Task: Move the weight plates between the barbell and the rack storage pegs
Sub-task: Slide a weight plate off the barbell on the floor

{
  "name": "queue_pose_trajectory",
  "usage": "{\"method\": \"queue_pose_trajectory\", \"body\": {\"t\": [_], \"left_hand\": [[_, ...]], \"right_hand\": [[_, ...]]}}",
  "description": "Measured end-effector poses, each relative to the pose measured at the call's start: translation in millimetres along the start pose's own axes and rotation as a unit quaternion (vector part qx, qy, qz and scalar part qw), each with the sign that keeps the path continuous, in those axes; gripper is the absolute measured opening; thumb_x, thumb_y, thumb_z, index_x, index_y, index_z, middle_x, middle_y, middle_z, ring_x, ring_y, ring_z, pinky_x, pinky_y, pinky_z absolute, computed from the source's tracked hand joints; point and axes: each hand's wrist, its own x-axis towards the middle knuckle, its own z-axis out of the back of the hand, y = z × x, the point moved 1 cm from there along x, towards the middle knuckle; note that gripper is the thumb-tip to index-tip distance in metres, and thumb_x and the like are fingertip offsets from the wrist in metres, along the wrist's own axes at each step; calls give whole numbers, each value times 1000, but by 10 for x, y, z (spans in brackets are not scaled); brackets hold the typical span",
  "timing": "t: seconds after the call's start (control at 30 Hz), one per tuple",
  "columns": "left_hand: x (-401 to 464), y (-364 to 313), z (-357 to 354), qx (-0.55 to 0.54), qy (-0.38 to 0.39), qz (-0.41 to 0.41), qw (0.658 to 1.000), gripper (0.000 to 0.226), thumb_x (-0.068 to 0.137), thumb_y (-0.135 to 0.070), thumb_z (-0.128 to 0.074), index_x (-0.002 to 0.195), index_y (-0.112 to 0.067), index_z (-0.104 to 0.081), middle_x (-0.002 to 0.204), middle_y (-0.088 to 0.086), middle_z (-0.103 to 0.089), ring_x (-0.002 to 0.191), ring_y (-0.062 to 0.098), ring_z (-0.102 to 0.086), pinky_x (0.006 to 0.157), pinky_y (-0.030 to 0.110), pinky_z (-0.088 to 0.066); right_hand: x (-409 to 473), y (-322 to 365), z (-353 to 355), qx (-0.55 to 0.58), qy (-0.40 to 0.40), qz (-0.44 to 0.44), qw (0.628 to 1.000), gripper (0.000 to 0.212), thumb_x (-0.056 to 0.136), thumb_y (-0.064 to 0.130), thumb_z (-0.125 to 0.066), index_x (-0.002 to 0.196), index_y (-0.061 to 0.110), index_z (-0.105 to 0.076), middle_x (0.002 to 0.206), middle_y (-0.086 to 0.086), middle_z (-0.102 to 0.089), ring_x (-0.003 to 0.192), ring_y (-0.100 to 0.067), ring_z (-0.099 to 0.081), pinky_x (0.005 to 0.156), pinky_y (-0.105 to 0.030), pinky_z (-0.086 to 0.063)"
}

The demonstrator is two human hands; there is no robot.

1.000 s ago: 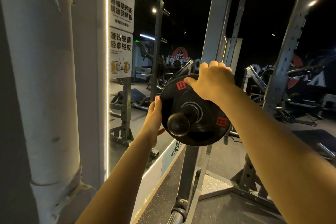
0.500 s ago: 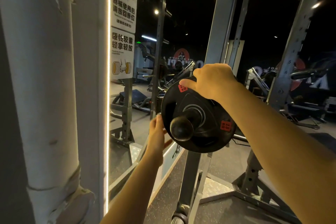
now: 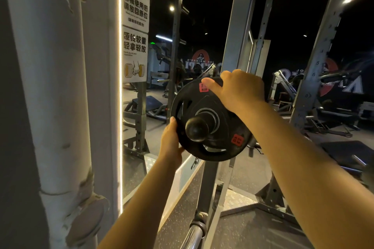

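- Head view puts the black round weight plate with red labels (image 3: 210, 119) at centre; I see it threaded on a black storage peg with a rounded knob end (image 3: 197, 128), which pokes toward me through the plate's hole.
- My right hand (image 3: 240, 89) grips the plate's top rim, thumb laid across the near face beside the upper red label, fingers curled over the far edge.
- My left hand (image 3: 172, 141) holds the lower left rim, thumb on the near face; its fingers wrap behind the plate and I cannot see them.
- Behind the plate rises the grey steel rack upright (image 3: 240, 32); its post continues below the plate to a checker-plate foot on the dark speckled floor.
- Near the bottom edge, a chrome barbell sleeve (image 3: 194, 236) juts into view, just beside the rack post.
- On the left, a white wrapped pipe (image 3: 50, 87) stands close to me, next to a lit mirror edge.
- A white sign with yellow plate drawings (image 3: 135, 24) hangs left of the plate; it reads "器械使用后 请放回原位" and "哑铃较重 轻拿轻放".
- Both red labels carry a weight mark in KG, too blurred for me to read.
- Far behind, a mirrored red logo shows "JOE WEIDER'S" reversed, among dim gym machines.
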Motion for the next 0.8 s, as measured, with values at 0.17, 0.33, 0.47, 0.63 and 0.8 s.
{"method": "queue_pose_trajectory", "body": {"t": [0.17, 0.33, 0.47, 0.63, 0.8], "left_hand": [[-14, -152, 41, 116, -5, -42, 992, 39, 101, -45, -36, 122, -16, -51, 115, 8, -62, 106, 23, -58, 97, 42, -44], [-45, -285, 82, 160, 31, -93, 982, 21, 102, -38, -37, 100, -24, -52, 105, 7, -62, 97, 21, -61, 92, 41, -49], [-67, -386, 77, 173, 59, -92, 979, 32, 102, -38, -37, 127, -19, -45, 107, 5, -60, 98, 21, -60, 85, 38, -51], [-51, -438, 131, 170, 78, -69, 980, 30, 102, -37, -39, 128, -23, -44, 106, 4, -61, 89, 16, -61, 63, 29, -47], [-36, -413, 133, 157, 79, -67, 982, 30, 102, -35, -40, 127, -21, -49, 104, 2, -63, 89, 15, -61, 62, 28, -46]], "right_hand": [[-224, -97, 34, 49, -18, -39, 998, 56, 92, 68, -28, 82, 15, -44, 69, 0, -41, 63, -18, -43, 49, -24, -16], [-415, -122, -18, 91, -50, -75, 992, 62, 93, 65, -28, 103, 13, -60, 82, -4, -54, 70, -18, -50, 56, -23, -30], [-503, -185, -17, 109, -38, -82, 990, 66, 93, 66, -28, 112, 12, -61, 87, -6, -59, 77, -22, -57, 64, -27, -38], [-401, -148, 54, 137, -31, -51, 989, 56, 92, 63, -38, 113, 15, -57, 97, -5, -51, 91, -24, -53, 74, -33, -41], [118, 211, 339, 65, -55, 83, 993, 60, 89, 67, -40, 118, 18, -57, 114, -7, -60, 111, -27, -51, 96, -41, -33]]}}
